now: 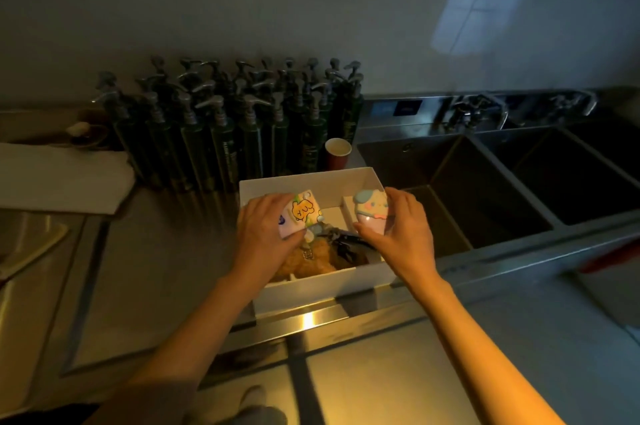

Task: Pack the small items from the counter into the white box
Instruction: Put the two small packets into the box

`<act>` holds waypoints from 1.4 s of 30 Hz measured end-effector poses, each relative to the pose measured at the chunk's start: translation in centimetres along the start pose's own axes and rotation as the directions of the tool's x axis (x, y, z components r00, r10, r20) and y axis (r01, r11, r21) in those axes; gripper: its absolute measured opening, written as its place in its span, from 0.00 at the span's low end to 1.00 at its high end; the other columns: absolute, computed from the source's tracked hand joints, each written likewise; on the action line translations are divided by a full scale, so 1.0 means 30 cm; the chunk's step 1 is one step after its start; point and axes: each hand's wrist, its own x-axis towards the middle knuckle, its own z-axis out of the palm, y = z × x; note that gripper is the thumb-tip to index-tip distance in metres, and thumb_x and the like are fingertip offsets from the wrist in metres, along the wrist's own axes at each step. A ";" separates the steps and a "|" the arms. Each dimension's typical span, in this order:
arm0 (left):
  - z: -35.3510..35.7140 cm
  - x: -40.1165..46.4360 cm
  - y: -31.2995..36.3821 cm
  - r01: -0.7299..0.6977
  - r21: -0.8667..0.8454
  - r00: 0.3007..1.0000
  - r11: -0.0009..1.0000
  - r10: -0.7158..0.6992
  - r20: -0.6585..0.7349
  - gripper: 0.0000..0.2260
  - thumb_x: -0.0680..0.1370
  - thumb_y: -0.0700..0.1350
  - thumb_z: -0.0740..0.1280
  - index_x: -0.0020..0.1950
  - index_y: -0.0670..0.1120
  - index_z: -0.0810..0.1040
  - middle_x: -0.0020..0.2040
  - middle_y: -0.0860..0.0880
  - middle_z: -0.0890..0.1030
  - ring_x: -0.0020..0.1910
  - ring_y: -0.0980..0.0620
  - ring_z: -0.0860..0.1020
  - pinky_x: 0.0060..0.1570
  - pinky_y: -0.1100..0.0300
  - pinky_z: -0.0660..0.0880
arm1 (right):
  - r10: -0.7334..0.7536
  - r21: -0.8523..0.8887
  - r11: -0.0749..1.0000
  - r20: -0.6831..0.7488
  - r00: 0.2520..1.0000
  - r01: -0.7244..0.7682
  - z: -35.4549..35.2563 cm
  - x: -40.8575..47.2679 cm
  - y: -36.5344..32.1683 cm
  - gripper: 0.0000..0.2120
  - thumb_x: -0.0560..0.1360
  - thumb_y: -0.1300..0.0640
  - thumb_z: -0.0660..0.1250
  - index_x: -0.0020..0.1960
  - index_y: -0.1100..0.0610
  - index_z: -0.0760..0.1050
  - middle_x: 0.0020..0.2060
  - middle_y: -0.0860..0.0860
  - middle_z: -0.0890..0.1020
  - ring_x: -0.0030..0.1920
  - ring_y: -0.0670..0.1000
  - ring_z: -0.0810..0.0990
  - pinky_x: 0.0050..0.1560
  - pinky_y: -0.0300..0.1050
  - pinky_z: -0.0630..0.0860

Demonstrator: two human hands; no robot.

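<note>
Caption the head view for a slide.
Both hands lower a packet and toy into the box.

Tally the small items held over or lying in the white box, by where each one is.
In the left hand: 1, cartoon packet
In the right hand: 1, egg-shaped toy
Lying in the white box: at least 2, brown plush and dark keys
Total: at least 4
</note>
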 end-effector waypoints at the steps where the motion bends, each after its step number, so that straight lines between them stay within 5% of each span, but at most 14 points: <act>1: 0.018 0.005 -0.011 0.000 0.010 0.999 1.000 0.000 0.032 0.27 0.68 0.49 0.77 0.65 0.47 0.74 0.61 0.47 0.76 0.61 0.46 0.71 0.60 0.57 0.61 | 0.009 -0.009 1.000 0.018 1.000 -0.008 0.013 0.001 0.018 0.33 0.67 0.44 0.73 0.66 0.56 0.68 0.60 0.52 0.73 0.59 0.50 0.70 0.54 0.43 0.71; 12: 0.092 0.070 -0.096 -0.020 0.171 0.944 0.985 -0.038 0.329 0.29 0.73 0.56 0.70 0.71 0.49 0.67 0.69 0.48 0.71 0.68 0.48 0.66 0.68 0.54 0.59 | 0.040 -0.058 0.998 0.255 0.966 -0.026 0.171 0.065 0.053 0.33 0.68 0.42 0.71 0.67 0.56 0.66 0.60 0.53 0.74 0.59 0.51 0.72 0.57 0.45 0.71; 21: 0.046 0.086 -0.129 -0.013 0.137 0.980 0.991 -0.014 0.199 0.24 0.74 0.49 0.72 0.68 0.45 0.72 0.65 0.44 0.74 0.65 0.44 0.70 0.62 0.57 0.60 | 0.052 0.017 0.998 0.342 0.938 -0.062 0.209 0.067 0.027 0.34 0.70 0.38 0.68 0.71 0.53 0.64 0.68 0.51 0.69 0.66 0.51 0.69 0.64 0.49 0.70; 29: -0.105 0.096 -0.093 -0.031 0.238 0.997 0.971 0.012 0.082 0.24 0.77 0.50 0.67 0.71 0.42 0.69 0.69 0.43 0.72 0.70 0.43 0.66 0.68 0.53 0.56 | -0.182 0.098 0.981 0.177 0.967 0.167 0.117 0.117 -0.154 0.25 0.78 0.46 0.60 0.72 0.56 0.64 0.71 0.53 0.67 0.72 0.49 0.62 0.70 0.44 0.59; 35: -0.318 0.034 -0.054 0.007 0.323 0.989 0.946 0.040 -0.139 0.23 0.76 0.55 0.58 0.64 0.41 0.75 0.60 0.41 0.77 0.60 0.42 0.74 0.61 0.52 0.66 | -0.382 0.202 0.908 0.032 0.924 0.368 0.087 0.082 -0.368 0.22 0.78 0.46 0.57 0.67 0.57 0.71 0.65 0.54 0.74 0.68 0.49 0.68 0.67 0.47 0.68; 42: -0.539 -0.164 -0.117 0.080 0.503 0.947 0.860 0.092 -0.308 0.17 0.78 0.49 0.61 0.60 0.39 0.77 0.56 0.40 0.79 0.55 0.41 0.75 0.57 0.49 0.69 | -0.525 0.226 0.821 -0.062 0.849 0.524 0.178 -0.015 -0.577 0.18 0.78 0.50 0.59 0.62 0.59 0.75 0.58 0.55 0.79 0.59 0.51 0.75 0.59 0.45 0.72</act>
